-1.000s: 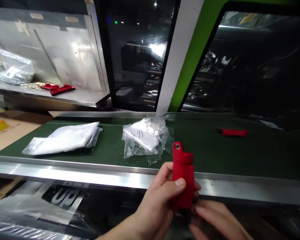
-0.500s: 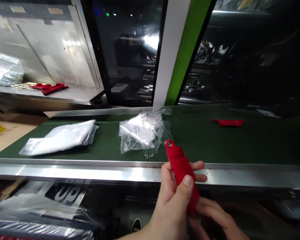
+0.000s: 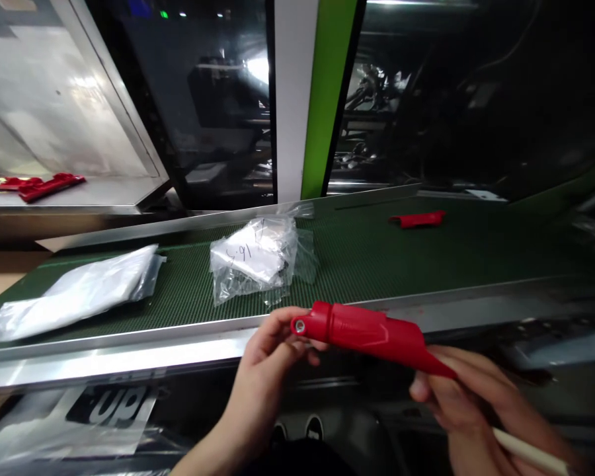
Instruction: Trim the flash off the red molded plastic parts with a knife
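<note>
A long red plastic part (image 3: pixel 371 336) lies crosswise between my hands, just in front of the steel edge of the green conveyor belt (image 3: pixel 377 258). My left hand (image 3: pixel 265 370) pinches its rounded end, which has a small metal eyelet. My right hand (image 3: pixel 469 403) grips the tapered end at the lower right and also carries a thin pale stick (image 3: pixel 528 453). A second red part (image 3: pixel 417 219) rests on the belt at the far right.
Two clear plastic bags sit on the belt: a flat one (image 3: pixel 74 294) at left and a crumpled one with handwriting (image 3: pixel 255 258) in the middle. More red parts (image 3: pixel 34 186) lie on a steel shelf at far left. Dark machine windows and a green post (image 3: pixel 327 92) stand behind.
The red part has swung from upright to lying crosswise. My left hand has shifted to its eyelet end and my right hand to its tapered end. The view has panned right.
</note>
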`<move>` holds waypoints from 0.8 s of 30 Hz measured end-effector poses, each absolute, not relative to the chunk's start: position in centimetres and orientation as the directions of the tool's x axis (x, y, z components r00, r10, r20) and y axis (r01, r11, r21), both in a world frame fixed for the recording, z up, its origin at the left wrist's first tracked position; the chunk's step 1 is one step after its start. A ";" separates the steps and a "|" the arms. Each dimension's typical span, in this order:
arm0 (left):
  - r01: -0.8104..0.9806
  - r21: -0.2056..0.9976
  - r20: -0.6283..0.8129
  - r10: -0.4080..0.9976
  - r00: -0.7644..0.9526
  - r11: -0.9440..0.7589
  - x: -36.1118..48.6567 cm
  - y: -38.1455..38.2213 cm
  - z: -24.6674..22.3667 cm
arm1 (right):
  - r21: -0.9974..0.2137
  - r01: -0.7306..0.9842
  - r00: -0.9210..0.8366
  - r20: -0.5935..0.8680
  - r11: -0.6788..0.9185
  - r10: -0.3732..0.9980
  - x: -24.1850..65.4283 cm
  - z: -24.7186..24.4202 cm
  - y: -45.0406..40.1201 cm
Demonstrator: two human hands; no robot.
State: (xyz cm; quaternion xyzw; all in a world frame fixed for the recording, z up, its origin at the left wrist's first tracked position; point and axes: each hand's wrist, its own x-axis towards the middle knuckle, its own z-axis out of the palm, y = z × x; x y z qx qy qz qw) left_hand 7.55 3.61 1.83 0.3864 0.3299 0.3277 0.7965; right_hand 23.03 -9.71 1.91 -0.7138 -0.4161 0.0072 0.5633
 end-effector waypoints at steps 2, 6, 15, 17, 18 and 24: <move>-0.241 0.898 -0.223 0.853 0.472 0.369 7.1 4.2 2.3 | -0.816 0.578 0.642 0.445 -0.012 0.625 23.3 2.3 -9.7; -0.197 0.979 0.018 0.927 0.375 0.061 6.5 4.8 3.4 | -0.804 0.594 0.593 0.461 0.027 0.660 23.8 2.8 -9.5; -0.035 0.992 0.123 0.833 0.540 -0.124 5.7 4.3 3.7 | -0.773 0.633 0.582 0.516 0.048 0.628 25.3 1.1 -9.7; -0.005 0.989 0.124 0.805 0.580 -0.149 5.5 4.4 4.1 | -0.731 0.680 0.535 0.544 0.053 0.647 25.8 0.9 -9.8; 0.020 0.989 0.106 0.784 0.612 -0.149 5.5 4.5 4.3 | -0.698 0.713 0.491 0.563 0.064 0.665 26.0 0.9 -9.9; 0.166 0.975 -0.011 0.708 0.706 -0.149 6.2 4.5 5.7 | -0.459 0.866 0.192 0.669 0.196 0.718 26.5 1.0 -9.9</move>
